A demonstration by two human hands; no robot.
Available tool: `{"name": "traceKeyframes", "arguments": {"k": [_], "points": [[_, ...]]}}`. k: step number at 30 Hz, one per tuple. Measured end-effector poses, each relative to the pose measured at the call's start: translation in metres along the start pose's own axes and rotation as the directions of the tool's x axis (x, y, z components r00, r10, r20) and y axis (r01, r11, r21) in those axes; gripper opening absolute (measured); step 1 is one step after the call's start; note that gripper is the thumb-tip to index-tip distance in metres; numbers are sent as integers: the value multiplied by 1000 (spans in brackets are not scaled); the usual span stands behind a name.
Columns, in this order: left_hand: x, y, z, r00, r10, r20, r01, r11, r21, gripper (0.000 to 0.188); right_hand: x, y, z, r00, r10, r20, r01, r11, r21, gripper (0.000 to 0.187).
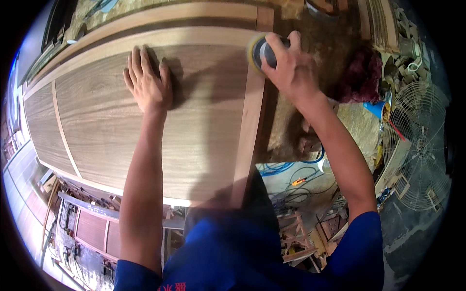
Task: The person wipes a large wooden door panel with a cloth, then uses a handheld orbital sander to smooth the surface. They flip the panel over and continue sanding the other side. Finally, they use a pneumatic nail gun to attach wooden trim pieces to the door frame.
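Observation:
A large framed wooden panel (194,121), like a door, lies flat before me with its grain running lengthwise. My left hand (148,85) rests on its surface, fingers stretched out and pointing away from me. At the panel's far right corner, my right hand (293,65) is wrapped round a round, dark power sander (264,52) with a yellowish pad rim. The sander sits over the pale frame edge and is slightly blurred; how its pad meets the wood is hidden.
Beyond the panel lies another wooden frame (194,10). A dark red cloth (360,75) lies on the brown workbench (284,138) at the right. A wire fan guard (418,145) stands farther right. Blue hose (275,169) and cables run over the floor, near wood scraps (298,237).

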State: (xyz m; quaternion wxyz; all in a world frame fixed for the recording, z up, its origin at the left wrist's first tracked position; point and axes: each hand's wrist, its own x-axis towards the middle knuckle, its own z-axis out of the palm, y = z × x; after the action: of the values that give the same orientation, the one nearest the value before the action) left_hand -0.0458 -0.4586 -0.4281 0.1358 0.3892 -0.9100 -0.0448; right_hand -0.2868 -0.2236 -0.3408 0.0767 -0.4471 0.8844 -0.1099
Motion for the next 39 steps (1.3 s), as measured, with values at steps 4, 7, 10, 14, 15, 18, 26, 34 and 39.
{"name": "traceKeyframes", "arguments": {"k": [4,7,10,14,15,18,26,34,39], "points": [[-3,-15,15,996,45,-80,-44,999,18,69,-94,-34,4,994,-68,83,66,998,21,53],[0,-6,11,994,69,-87,-69,998,6,70,-166,-52,5,987,-62,150,59,998,24,62],[-5,-10,10,993,78,-85,-71,995,75,68,-264,-79,15,985,-13,170,7,999,35,65],[-63,-28,-15,974,225,10,-225,974,29,63,-397,-106,11,981,5,196,-27,993,114,58],[-86,-38,-20,962,272,6,-272,962,7,62,-419,-114,8,979,4,201,-33,989,144,55],[-171,-71,-34,938,346,-13,-346,934,-88,66,-450,-136,15,994,8,105,-20,994,111,57],[-365,-113,-120,944,202,259,-201,979,-31,68,-485,-178,46,973,-76,217,60,995,79,69],[-382,-114,-125,967,213,139,-205,976,-68,66,-473,-191,50,968,-72,240,60,997,58,67],[-386,-112,-126,970,199,140,-199,980,-15,64,-492,-178,45,954,-33,297,29,999,16,67]]}}
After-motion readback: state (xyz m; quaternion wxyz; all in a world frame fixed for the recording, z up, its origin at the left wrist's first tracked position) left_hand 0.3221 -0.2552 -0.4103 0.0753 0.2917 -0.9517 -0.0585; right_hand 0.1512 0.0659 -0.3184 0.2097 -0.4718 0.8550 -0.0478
